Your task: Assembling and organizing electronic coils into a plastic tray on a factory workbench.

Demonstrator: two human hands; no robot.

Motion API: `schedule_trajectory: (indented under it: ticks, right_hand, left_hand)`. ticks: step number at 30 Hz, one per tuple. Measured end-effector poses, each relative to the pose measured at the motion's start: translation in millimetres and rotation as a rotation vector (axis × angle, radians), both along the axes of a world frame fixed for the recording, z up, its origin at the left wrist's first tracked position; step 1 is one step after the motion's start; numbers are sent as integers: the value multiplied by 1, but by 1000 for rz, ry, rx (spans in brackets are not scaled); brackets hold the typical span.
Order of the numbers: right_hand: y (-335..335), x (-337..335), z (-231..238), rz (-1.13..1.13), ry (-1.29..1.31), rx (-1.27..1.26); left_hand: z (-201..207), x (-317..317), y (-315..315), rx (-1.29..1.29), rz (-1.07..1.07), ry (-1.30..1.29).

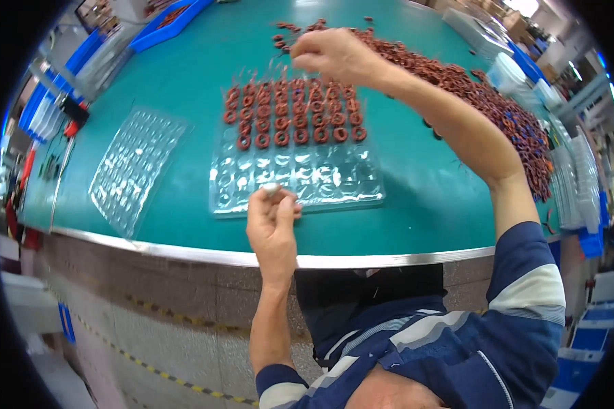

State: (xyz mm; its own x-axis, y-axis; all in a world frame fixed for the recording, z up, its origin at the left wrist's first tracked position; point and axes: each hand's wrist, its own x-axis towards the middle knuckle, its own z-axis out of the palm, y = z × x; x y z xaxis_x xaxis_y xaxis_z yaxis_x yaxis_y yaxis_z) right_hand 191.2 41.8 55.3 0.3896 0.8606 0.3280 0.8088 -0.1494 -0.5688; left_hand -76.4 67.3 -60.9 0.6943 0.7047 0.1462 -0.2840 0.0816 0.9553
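Note:
A clear plastic tray with moulded pockets lies in front of me on the green table. Several rows of reddish-brown ring-shaped wire coils fill its far part, their thin leads pointing away; the near pockets hold none. At the tray's near edge is my left hand, its fingers curled in and something white on one fingertip. My right hand is stretched across the far end of the coil rows, near some loose coils. Its fingers are bent together and slightly blurred; what lies between them is hidden.
A large heap of loose coils spreads along the table's right side. Another clear tray lies at left. Blue bins stand along the far left, a white tub at right, and stacked clear trays at the right edge.

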Motion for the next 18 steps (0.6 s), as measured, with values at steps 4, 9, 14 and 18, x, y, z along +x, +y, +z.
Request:
schedule_trajectory:
  ticks: [4,9,14,18]
  right_hand:
    - [-74,124,-3,-213,-543,-395]
    - [-96,149,-62,-268,-483,-520]
    - [-108,151,-84,-49,-619,-136]
    - [-121,142,-84,-90,-507,-125]
  left_hand:
    - [1,12,-6,23,-60,14]
    - [1,12,-2,35,-60,34]
    - [0,9,-1,30,-52,68]
    - [1,9,-5,46,-50,101]
